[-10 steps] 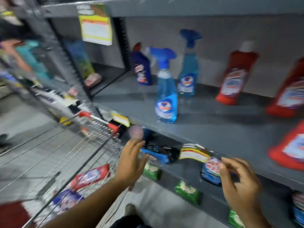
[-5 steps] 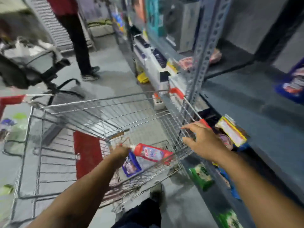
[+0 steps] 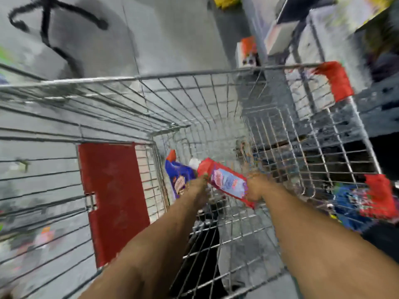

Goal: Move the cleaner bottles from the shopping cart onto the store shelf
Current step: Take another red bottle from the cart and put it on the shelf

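I look straight down into the wire shopping cart (image 3: 194,76). A red cleaner bottle (image 3: 224,180) with a white cap lies tilted in the bottom of the basket. My left hand (image 3: 199,186) grips it near the neck end, and my right hand (image 3: 257,187) closes on its base end. Just left of it lies a blue cleaner bottle (image 3: 178,176) with a red cap, partly hidden by my left hand. The image is blurred, so finger detail is unclear.
The cart's red child-seat flap (image 3: 112,199) lies left of the bottles. Red corner bumpers (image 3: 336,80) mark the cart's right side, which is against the store shelving (image 3: 380,108). Packaged goods (image 3: 354,201) sit low on the right. Chair legs (image 3: 54,29) stand on the floor beyond.
My view has swung from the shelf down into the cart. My right hand left the cart rim and reached in to the red bottle, which both hands now hold.
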### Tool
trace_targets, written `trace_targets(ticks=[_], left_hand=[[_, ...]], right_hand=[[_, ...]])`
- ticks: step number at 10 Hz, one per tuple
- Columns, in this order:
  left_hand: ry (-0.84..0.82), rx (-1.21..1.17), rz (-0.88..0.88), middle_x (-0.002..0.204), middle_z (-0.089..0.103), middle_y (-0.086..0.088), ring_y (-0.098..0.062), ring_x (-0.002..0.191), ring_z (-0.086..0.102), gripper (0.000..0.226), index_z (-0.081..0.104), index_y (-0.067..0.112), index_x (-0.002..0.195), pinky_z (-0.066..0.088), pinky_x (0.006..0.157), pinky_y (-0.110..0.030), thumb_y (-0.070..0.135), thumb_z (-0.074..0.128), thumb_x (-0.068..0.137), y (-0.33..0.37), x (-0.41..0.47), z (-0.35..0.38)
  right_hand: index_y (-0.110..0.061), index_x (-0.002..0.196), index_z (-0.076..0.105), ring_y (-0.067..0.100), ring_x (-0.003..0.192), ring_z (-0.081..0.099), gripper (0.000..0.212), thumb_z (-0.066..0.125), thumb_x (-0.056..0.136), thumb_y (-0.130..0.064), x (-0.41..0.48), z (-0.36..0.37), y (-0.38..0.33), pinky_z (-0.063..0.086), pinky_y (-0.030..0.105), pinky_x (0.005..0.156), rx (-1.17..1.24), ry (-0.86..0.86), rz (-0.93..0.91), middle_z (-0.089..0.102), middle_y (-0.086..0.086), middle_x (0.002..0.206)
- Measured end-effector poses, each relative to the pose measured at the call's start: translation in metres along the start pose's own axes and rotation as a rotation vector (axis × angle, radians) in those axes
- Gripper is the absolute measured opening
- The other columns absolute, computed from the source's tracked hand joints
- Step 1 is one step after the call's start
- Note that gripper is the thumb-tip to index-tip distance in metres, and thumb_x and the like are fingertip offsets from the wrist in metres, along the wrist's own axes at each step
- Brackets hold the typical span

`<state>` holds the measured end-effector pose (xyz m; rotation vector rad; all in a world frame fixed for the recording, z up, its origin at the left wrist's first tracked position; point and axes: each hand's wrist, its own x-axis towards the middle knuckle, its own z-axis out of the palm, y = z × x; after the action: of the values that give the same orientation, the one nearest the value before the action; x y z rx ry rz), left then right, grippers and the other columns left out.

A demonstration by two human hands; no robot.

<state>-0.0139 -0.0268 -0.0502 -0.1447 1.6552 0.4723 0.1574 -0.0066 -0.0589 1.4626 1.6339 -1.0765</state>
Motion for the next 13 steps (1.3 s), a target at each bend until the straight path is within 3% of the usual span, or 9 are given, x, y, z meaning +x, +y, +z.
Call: trace_targets(ticks=[1, 2, 3, 5, 6, 8, 9, 12, 13], left_hand=[[0.03, 0.049, 0.013, 0.056, 0.065, -0.02, -0.01, 0.028, 0.047, 0.031, 0.057, -0.005, 0.078, 0.03, 0.022, -0.011, 0.018, 0.048, 0.097, 0.008, 0.009, 0.008], [0.055, -0.049, 0.017, 0.083, 0.064, -0.014, -0.015, 0.055, 0.054, 0.047, 0.053, -0.01, 0.12, 0.047, 0.033, -0.017, 0.028, 0.056, 0.092, 0.008, 0.024, 0.013], [0.005, -0.148, -0.013, 0.109, 0.068, -0.014, -0.027, 0.088, 0.068, 0.048, 0.056, -0.004, 0.117, 0.059, 0.074, -0.036, 0.032, 0.064, 0.087, 0.012, 0.03, 0.019], [-0.063, -0.199, 0.03, 0.07, 0.062, -0.013, -0.013, 0.039, 0.058, 0.037, 0.053, 0.002, 0.101, 0.049, 0.042, -0.023, 0.025, 0.074, 0.08, 0.028, 0.013, 0.012], [-0.138, -0.186, 0.092, 0.097, 0.071, -0.018, -0.026, 0.086, 0.07, 0.047, 0.058, -0.006, 0.104, 0.058, 0.08, -0.036, 0.026, 0.077, 0.076, 0.045, -0.005, 0.013], [-0.311, -0.085, 0.36, 0.082, 0.073, -0.011, -0.026, 0.085, 0.065, 0.025, 0.063, 0.0, 0.095, 0.052, 0.089, -0.041, 0.022, 0.068, 0.084, 0.075, -0.087, 0.017], [-0.348, -0.045, 0.554, 0.072, 0.073, -0.004, -0.022, 0.075, 0.065, 0.013, 0.065, 0.008, 0.082, 0.054, 0.07, -0.034, 0.02, 0.07, 0.082, 0.079, -0.137, 0.023], [-0.646, 0.165, 0.991, 0.071, 0.077, 0.001, -0.014, 0.066, 0.069, 0.018, 0.073, 0.006, 0.086, 0.057, 0.064, -0.024, 0.004, 0.075, 0.069, -0.014, -0.328, 0.043], [-0.814, 0.303, 1.119, 0.066, 0.076, 0.004, -0.01, 0.061, 0.068, 0.028, 0.074, 0.009, 0.08, 0.056, 0.059, -0.021, 0.006, 0.079, 0.053, -0.075, -0.378, 0.049]], right_hand=[[-0.005, 0.12, 0.058, 0.026, 0.087, 0.065, 0.039, 0.056, 0.085, -0.022, 0.01, 0.005, 0.003, 0.053, 0.016, 0.069, -0.085, -0.119, 0.066, 0.061, 0.022, 0.124], [-0.007, 0.118, 0.06, 0.023, 0.085, 0.064, 0.049, 0.066, 0.074, -0.028, 0.014, 0.003, 0.003, 0.049, 0.012, 0.066, 0.066, -0.087, 0.097, 0.061, 0.02, 0.123], [-0.016, 0.104, 0.065, 0.022, 0.09, 0.064, 0.048, 0.074, 0.058, -0.027, 0.008, -0.007, 0.0, 0.048, 0.025, 0.076, 0.166, -0.064, 0.086, 0.067, 0.012, 0.111], [-0.019, 0.104, 0.065, 0.02, 0.086, 0.068, 0.052, 0.082, 0.055, -0.018, -0.008, -0.02, 0.006, 0.055, 0.03, 0.085, 0.288, -0.049, 0.023, 0.073, 0.005, 0.103], [-0.015, 0.109, 0.061, 0.022, 0.091, 0.068, 0.053, 0.082, 0.061, -0.009, -0.031, -0.038, 0.005, 0.056, 0.041, 0.088, 0.43, -0.018, 0.037, 0.07, 0.005, 0.103], [-0.02, 0.108, 0.053, 0.019, 0.09, 0.063, 0.047, 0.079, 0.07, -0.012, -0.104, -0.067, 0.004, 0.053, 0.032, 0.08, 0.529, 0.15, -0.124, 0.067, 0.0, 0.103], [-0.019, 0.117, 0.051, 0.019, 0.098, 0.064, 0.059, 0.082, 0.067, -0.017, -0.144, -0.071, 0.007, 0.052, 0.036, 0.092, 0.583, 0.253, -0.166, 0.066, 0.0, 0.112], [-0.023, 0.123, 0.052, 0.005, 0.105, 0.059, 0.065, 0.083, 0.066, -0.018, -0.307, 0.024, 0.036, 0.051, 0.023, 0.094, 0.918, 0.797, -0.353, 0.062, -0.013, 0.117], [-0.031, 0.119, 0.054, 0.009, 0.108, 0.063, 0.061, 0.083, 0.067, -0.02, -0.349, 0.089, 0.044, 0.052, 0.041, 0.096, 1.139, 0.996, -0.363, 0.066, -0.011, 0.119]])
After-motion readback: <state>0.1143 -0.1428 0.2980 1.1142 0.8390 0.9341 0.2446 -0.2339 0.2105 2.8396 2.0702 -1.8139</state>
